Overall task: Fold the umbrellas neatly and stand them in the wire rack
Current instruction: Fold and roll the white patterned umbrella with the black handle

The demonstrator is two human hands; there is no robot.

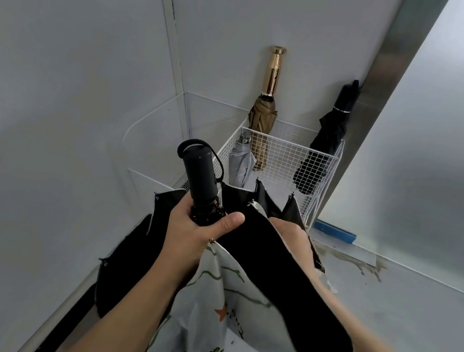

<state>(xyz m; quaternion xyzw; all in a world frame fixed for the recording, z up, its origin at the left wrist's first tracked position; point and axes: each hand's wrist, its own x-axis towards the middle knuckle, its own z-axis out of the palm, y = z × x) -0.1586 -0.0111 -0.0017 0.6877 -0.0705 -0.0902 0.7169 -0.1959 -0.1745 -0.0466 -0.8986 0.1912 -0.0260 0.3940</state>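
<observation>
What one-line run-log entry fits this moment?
left hand grips held umbrella below handle | right hand in canopy, fingers hidden | wire rack holds gold umbrella, grey umbrella, black umbrella

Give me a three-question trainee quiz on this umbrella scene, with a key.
1. How many umbrellas stand in the wire rack?
2. True or false: the left hand grips the printed umbrella just below its handle.
3. Which umbrella in the rack has a shiny metallic handle? A: grey umbrella. B: gold umbrella. C: black umbrella.
Key: 1. three; 2. true; 3. B.
</observation>
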